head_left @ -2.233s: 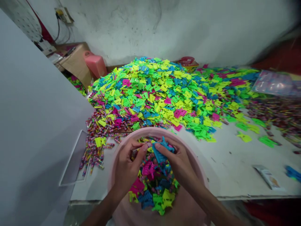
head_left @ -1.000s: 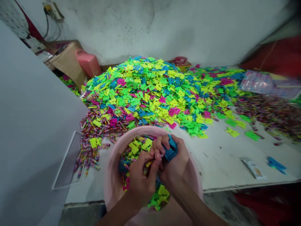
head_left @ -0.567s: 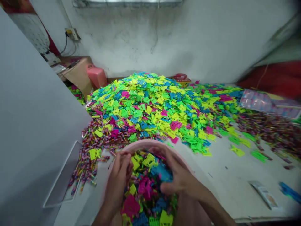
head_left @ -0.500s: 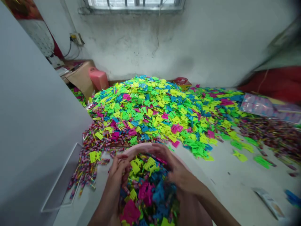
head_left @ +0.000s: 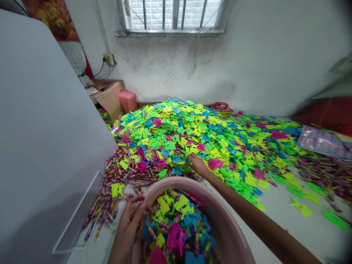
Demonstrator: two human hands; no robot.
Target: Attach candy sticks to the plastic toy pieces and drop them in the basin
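In the head view, the left hand (head_left: 131, 220) curls at a pink round plastic tub (head_left: 176, 181), perhaps steadying it, while the right hand (head_left: 195, 163) reaches to a heap of flat yellow, green, blue and magenta plastic pieces (head_left: 187, 132), banked toward the white bench's (head_left: 277, 201) back edge. Whether either grip holds anything, I cannot tell.

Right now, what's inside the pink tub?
The pink tub holds blue, yellow and pink plastic pieces and small patterned tubes. Whatever lies beneath those is covered, so I can't tell.
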